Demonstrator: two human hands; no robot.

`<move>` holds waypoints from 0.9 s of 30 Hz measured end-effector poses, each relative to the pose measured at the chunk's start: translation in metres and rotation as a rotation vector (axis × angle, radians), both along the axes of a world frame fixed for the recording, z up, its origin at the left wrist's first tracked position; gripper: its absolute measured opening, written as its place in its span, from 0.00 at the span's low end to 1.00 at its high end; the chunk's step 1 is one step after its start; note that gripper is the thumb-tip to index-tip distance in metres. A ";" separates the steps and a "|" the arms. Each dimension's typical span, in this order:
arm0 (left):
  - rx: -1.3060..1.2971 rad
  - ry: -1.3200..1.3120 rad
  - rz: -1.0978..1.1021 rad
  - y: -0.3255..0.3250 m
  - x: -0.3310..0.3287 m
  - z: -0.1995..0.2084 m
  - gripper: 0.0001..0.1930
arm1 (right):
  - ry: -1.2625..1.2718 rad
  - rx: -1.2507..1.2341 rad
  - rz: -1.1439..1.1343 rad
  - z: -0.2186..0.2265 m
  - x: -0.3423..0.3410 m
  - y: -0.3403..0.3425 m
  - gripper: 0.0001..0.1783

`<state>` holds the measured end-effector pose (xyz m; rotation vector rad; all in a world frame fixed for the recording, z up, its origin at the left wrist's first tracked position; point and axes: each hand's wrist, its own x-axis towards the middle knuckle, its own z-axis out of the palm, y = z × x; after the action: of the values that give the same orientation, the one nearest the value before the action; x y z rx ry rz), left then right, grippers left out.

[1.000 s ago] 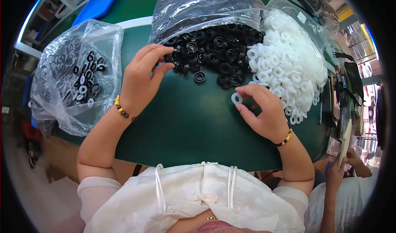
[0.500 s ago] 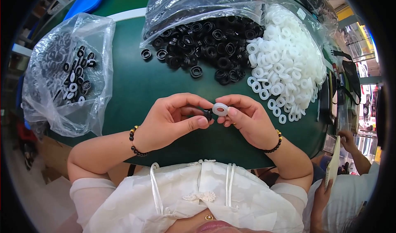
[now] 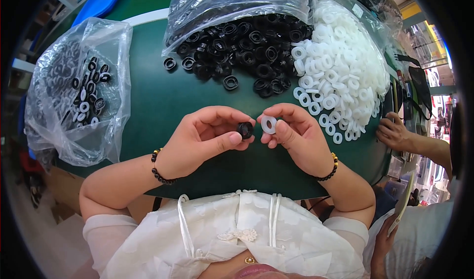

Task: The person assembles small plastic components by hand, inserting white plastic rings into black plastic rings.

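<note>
Between the thumb and fingers of my left hand (image 3: 200, 138) is a small black plastic ring (image 3: 245, 129), its open face turned toward me. My right hand (image 3: 298, 138) pinches a white ring washer (image 3: 268, 125) by its edge, close beside the black ring. A small gap separates the two parts. Beyond my hands lies a heap of black rings (image 3: 247, 51), spilling from a clear plastic bag (image 3: 237, 4). To its right is a pile of white ring washers (image 3: 340, 76).
At the left, a clear plastic bag (image 3: 79, 91) holds several black-and-white rings. A blue tray (image 3: 101, 2) is at the far left. On the right, another person's hand (image 3: 395, 133) touches the edge of the green table (image 3: 148, 81), and that person holds a notebook (image 3: 402, 202).
The black ring and white washer have come slightly apart, and the black ring is turned more toward me. The other person's hand has moved from the notebook to the table edge.
</note>
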<state>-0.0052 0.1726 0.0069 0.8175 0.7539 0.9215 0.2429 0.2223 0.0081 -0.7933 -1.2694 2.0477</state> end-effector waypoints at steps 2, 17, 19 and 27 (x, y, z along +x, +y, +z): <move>0.018 0.017 0.010 0.001 -0.002 -0.002 0.16 | 0.033 -0.133 0.023 0.000 0.001 0.003 0.20; 1.000 0.634 0.146 -0.002 -0.003 -0.001 0.22 | -0.007 -0.134 0.144 -0.003 -0.008 -0.005 0.20; 1.020 0.652 0.174 -0.001 0.000 0.001 0.22 | -0.054 -0.107 0.136 -0.002 -0.009 -0.006 0.20; 1.156 0.698 0.241 -0.003 0.004 -0.005 0.20 | -0.078 -0.082 0.051 -0.002 -0.008 -0.012 0.17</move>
<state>-0.0012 0.1695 0.0018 2.1755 0.8983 1.3072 0.2344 0.2108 0.0062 -0.8950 -1.2670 2.1399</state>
